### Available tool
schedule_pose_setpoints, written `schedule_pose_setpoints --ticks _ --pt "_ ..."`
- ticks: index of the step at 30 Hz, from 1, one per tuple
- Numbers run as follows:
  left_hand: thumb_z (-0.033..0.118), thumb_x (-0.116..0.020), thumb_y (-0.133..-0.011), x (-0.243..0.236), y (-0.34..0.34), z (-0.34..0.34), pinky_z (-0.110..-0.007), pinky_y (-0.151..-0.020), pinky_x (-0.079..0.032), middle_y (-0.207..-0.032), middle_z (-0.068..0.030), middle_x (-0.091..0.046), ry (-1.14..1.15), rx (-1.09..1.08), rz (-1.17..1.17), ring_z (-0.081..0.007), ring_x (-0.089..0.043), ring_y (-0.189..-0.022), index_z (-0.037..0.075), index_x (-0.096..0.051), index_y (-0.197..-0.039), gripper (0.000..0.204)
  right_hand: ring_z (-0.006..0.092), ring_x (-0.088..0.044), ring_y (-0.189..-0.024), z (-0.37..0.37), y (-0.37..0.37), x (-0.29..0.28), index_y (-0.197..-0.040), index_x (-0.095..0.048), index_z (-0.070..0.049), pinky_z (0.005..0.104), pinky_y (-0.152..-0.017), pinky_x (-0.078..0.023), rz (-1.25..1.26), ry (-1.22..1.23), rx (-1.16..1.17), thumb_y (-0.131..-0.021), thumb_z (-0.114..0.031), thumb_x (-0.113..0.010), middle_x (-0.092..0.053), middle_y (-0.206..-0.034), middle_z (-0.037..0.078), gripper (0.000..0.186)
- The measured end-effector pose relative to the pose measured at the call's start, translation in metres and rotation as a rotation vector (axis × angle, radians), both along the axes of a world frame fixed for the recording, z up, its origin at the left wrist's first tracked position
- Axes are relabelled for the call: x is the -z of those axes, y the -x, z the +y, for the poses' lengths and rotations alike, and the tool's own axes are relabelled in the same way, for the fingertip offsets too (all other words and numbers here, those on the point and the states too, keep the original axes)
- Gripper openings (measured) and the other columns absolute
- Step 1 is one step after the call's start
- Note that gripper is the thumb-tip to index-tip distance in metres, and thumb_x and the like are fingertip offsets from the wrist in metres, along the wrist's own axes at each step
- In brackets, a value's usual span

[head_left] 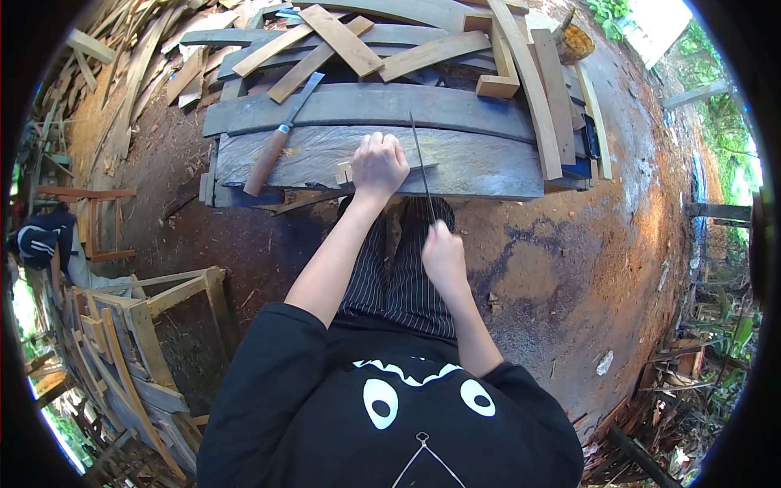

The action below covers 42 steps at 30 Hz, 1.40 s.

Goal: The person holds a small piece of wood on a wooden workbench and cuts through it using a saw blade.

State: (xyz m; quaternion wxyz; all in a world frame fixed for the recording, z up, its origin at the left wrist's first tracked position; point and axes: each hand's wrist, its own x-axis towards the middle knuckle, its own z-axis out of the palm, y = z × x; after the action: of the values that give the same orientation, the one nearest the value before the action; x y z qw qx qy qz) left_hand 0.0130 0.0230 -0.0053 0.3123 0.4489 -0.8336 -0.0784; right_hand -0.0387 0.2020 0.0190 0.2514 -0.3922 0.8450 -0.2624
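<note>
My left hand (380, 168) is closed over a small strip of pale wood (344, 172) and presses it onto the worn grey bench plank (488, 168). One end of the strip shows left of my fist, and a thin part pokes out to the right. My right hand (444, 256) grips a saw at its near end; the handle is mostly hidden in my fingers. The narrow dark saw blade (420, 159) points away from me, across the strip just right of my left hand. A chisel (268, 160) with a brown wooden handle lies at the bench's left.
Several loose boards (342, 41) lie crossed on the bench's far side, and long strips (533, 98) lean along its right end. A wooden frame (175, 301) stands on the floor at left, near another person (53, 240). Scrap wood (138, 73) is heaped at far left.
</note>
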Motion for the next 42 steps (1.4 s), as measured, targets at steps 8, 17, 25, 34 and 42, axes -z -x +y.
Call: schedule_pose_setpoints --ticks 8,17,25,34,42 --pt "0.015 -0.054 -0.077 0.004 0.000 -0.006 -0.041 -0.063 -0.049 -0.073 -0.0119 -0.057 0.020 -0.100 -0.031 -0.0298 -0.057 -0.075 0.005 -0.055 -0.067 0.014 0.0482 -0.059 -0.070 -0.022 -0.006 0.006 -0.088 -0.049 0.000 0.0558 -0.061 -0.047 0.054 -0.006 0.035 -0.093 -0.020 -0.044 -0.059 -0.071 0.030 0.021" --pt "0.015 -0.052 -0.081 -0.003 -0.003 0.001 -0.042 -0.066 -0.049 -0.074 -0.0127 -0.057 0.000 0.028 0.005 -0.0304 -0.058 -0.076 0.004 -0.055 -0.069 0.017 0.0482 -0.059 -0.071 -0.038 0.003 0.016 -0.087 -0.049 0.000 0.0552 -0.062 -0.047 0.042 0.071 0.027 -0.093 -0.020 -0.043 -0.059 -0.071 0.030 0.021" --pt "0.014 -0.052 -0.081 0.000 -0.004 -0.004 -0.042 -0.066 -0.048 -0.074 -0.0119 -0.056 -0.024 -0.072 -0.025 -0.0303 -0.058 -0.077 0.004 -0.056 -0.069 0.016 0.0475 -0.059 -0.070 0.010 -0.009 0.014 -0.087 -0.049 0.000 0.0553 -0.060 -0.047 0.009 0.003 -0.005 -0.092 -0.018 -0.044 -0.058 -0.068 0.030 0.019" --pt "0.014 -0.055 -0.077 -0.001 -0.005 -0.009 -0.041 -0.065 -0.049 -0.074 -0.0109 -0.057 0.002 -0.075 -0.051 -0.0291 -0.058 -0.075 0.005 -0.057 -0.068 0.013 0.0480 -0.059 -0.074 -0.050 0.000 0.014 -0.089 -0.050 0.001 0.0544 -0.064 -0.048 0.001 0.042 0.030 -0.093 -0.021 -0.043 -0.059 -0.074 0.030 0.023" --pt "0.014 -0.054 -0.078 -0.003 -0.007 -0.008 -0.040 -0.065 -0.050 -0.074 -0.0111 -0.057 0.034 0.018 -0.024 -0.0288 -0.058 -0.075 0.005 -0.057 -0.069 0.013 0.0479 -0.059 -0.072 -0.002 -0.005 0.009 -0.086 -0.049 0.000 0.0550 -0.063 -0.048 -0.049 0.031 -0.019 -0.092 -0.018 -0.043 -0.059 -0.072 0.030 0.020"
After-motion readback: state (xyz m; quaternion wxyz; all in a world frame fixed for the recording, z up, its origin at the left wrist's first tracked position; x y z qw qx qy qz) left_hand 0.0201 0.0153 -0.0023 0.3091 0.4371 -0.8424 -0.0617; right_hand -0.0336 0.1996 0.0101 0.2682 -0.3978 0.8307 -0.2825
